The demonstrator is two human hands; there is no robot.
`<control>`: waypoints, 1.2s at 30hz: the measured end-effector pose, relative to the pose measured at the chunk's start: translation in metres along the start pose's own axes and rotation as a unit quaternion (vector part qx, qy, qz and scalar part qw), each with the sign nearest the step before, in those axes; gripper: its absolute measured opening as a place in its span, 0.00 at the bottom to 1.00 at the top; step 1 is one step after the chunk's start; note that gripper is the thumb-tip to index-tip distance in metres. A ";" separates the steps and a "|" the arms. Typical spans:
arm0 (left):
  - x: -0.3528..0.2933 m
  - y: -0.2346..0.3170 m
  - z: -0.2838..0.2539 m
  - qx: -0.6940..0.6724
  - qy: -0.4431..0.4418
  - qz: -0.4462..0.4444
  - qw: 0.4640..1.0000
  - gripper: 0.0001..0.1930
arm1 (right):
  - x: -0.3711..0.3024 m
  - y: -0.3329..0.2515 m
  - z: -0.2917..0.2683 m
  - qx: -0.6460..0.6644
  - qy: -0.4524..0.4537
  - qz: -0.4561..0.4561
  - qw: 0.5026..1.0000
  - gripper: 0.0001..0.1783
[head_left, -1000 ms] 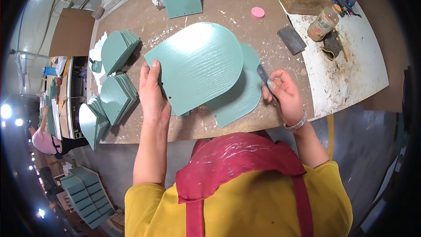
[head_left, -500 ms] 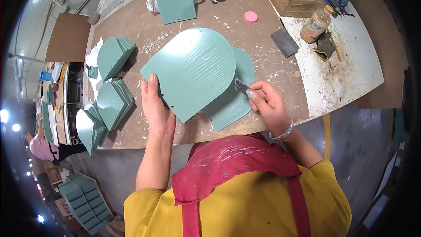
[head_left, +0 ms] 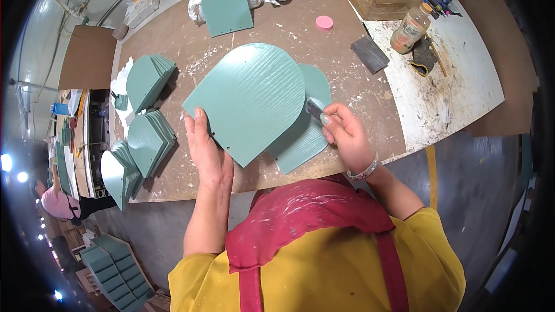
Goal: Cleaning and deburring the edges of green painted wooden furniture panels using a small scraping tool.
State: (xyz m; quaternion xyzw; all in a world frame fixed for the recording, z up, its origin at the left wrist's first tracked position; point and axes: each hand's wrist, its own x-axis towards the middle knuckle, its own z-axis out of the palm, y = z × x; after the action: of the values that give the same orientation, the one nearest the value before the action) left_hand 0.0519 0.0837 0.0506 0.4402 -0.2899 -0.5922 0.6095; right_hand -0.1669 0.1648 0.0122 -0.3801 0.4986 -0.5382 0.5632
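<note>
A sage-green wooden panel with one rounded end and small holes along its straight edge is held up over the table at a slant. My left hand grips its lower left side, the thumb on top and the other fingers partly hidden. Between thumb and fingers, my right hand pinches a small dark flat piece, its tip at or close to the panel's right edge. Whether the two touch I cannot tell. Beneath lies a second green panel, partly covered by the first.
Several stacked green panels stand at the left. Farther back, another panel leans on a white wrapped bundle. Around the right side are a pink disc, a dark flat block, a bottle and a wooden box.
The held panel's left corner has dropped slightly, and the glare on its face has shrunk. My right hand keeps its pinch beside the panel's edge. The whole view has shifted a little.
</note>
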 end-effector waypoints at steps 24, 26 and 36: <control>-0.003 0.004 -0.013 -0.006 -0.002 -0.039 0.999 0.15 | 0.005 -0.015 -0.008 -0.020 -0.073 -0.017 0.997 0.03; -0.002 0.004 -0.012 0.001 -0.010 -0.035 0.999 0.16 | 0.010 -0.013 -0.015 -0.006 -0.068 0.002 0.998 0.03; -0.001 0.003 -0.014 0.021 -0.046 -0.040 0.998 0.16 | 0.009 -0.024 -0.020 -0.008 -0.060 0.023 0.998 0.03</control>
State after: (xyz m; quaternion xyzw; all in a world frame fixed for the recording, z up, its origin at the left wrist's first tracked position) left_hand 0.0653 0.0875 0.0469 0.4367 -0.3123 -0.6297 0.5614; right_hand -0.1925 0.1549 0.0295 -0.4043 0.4767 -0.4974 0.6016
